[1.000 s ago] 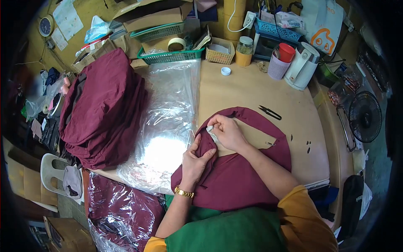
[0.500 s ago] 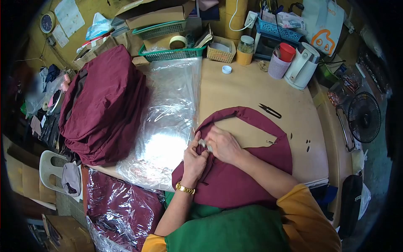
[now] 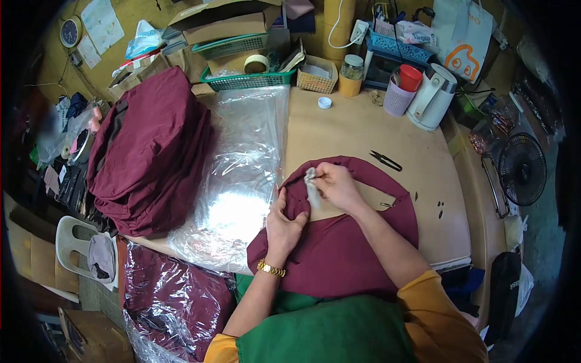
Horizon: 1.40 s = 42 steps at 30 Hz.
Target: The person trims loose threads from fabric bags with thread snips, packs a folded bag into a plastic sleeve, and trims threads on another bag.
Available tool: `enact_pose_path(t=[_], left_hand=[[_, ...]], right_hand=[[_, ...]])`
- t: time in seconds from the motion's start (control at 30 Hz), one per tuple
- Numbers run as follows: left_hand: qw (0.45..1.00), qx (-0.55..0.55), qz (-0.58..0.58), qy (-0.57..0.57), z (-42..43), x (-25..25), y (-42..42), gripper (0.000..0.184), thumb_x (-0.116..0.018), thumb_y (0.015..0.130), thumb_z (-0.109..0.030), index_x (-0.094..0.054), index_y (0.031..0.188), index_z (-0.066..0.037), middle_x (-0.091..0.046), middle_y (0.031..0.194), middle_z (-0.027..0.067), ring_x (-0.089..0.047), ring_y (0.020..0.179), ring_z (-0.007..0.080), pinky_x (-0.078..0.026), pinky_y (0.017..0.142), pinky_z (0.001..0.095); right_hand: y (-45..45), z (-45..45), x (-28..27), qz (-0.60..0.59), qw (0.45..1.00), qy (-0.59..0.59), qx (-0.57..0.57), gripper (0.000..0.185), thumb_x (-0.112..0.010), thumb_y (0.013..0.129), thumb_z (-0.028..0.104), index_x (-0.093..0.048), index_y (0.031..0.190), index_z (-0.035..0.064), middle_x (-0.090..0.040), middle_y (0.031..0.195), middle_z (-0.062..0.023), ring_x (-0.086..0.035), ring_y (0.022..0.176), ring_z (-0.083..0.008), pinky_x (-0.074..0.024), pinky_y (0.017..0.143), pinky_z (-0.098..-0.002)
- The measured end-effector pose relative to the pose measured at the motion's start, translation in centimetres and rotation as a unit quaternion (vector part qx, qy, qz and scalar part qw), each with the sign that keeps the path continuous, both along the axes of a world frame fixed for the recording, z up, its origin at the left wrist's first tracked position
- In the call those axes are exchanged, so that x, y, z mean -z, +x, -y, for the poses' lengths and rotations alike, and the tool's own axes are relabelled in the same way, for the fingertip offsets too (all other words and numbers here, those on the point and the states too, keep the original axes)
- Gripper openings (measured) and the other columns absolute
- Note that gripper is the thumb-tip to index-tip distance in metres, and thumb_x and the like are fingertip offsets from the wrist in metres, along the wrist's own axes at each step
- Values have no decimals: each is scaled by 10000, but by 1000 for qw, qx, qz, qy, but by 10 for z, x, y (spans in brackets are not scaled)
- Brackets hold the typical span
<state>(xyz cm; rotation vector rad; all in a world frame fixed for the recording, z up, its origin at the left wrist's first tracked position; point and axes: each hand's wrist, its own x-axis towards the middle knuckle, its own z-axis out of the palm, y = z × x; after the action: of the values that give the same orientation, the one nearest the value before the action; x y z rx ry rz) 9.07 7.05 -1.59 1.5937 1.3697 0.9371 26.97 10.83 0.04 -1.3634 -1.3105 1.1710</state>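
Note:
A maroon fabric piece (image 3: 345, 254) lies spread before me, its upper band curving in a loop around bare tabletop. My left hand (image 3: 284, 230) rests on the left side of this band, fingers stretched and thumb apart, pressing the fabric. Above the loop's opening, my right hand (image 3: 338, 189) pinches a small whitish cloth (image 3: 312, 186) that hangs down between the two hands. A small metal piece (image 3: 387, 205) shows at the loop's right end. Black thread snips (image 3: 386, 161) lie on the table beyond the fabric.
A tall stack of maroon fabric (image 3: 148, 151) stands left, beside clear plastic sheets (image 3: 242, 175). Baskets (image 3: 251, 78), a jar (image 3: 351, 75), a lilac cup (image 3: 399, 100) and a kettle (image 3: 433, 97) line the back. Several small dark bits (image 3: 440, 206) lie at right.
My right hand has lifted away from the left, up and to the right, carrying the whitish cloth. My left hand's fingers have spread on the fabric.

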Motion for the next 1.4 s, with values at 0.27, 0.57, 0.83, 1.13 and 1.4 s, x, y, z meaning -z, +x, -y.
enact_pose_path(t=[0.27,0.57,0.83,1.13,1.4], left_hand=[[992,-3,114,-59,-5,18,-8,697,-661,782,-16,-424,1422,128,-557,1375,287,-588,1239,264,-445,1047,336],[986,16,157,-45,-6,24,-9,636,-611,812,34,-424,1410,141,-461,1479,268,-467,1371,275,-347,1134,326],[995,-17,59,79,-21,3,-21,625,-669,828,-11,-491,1427,6,-487,1426,251,-486,1326,330,-346,1140,361],[928,288,-72,225,20,-58,59,314,-714,837,-91,-656,1140,-28,-638,1052,206,-624,966,375,-491,887,424],[916,263,-137,270,30,-25,96,419,-669,845,-81,-592,1247,11,-598,961,187,-619,914,359,-522,796,430]], right_hand=[[-16,55,10,169,976,136,11,99,-584,909,8,-677,939,-2,-642,849,-119,-670,800,-240,-530,721,-351],[-45,16,19,231,943,241,5,76,-592,856,45,-609,813,-14,-607,869,-189,-615,802,-402,-492,718,-478],[1,75,-24,256,944,189,-87,14,-596,873,-9,-608,865,-6,-616,858,-146,-648,825,-261,-520,752,-376],[152,36,-43,355,914,150,125,137,-588,898,47,-664,994,-16,-660,958,-189,-662,936,-291,-516,841,-378],[105,15,-31,450,875,152,98,227,-747,801,129,-698,964,-21,-657,923,-220,-647,898,-385,-509,821,-443]])
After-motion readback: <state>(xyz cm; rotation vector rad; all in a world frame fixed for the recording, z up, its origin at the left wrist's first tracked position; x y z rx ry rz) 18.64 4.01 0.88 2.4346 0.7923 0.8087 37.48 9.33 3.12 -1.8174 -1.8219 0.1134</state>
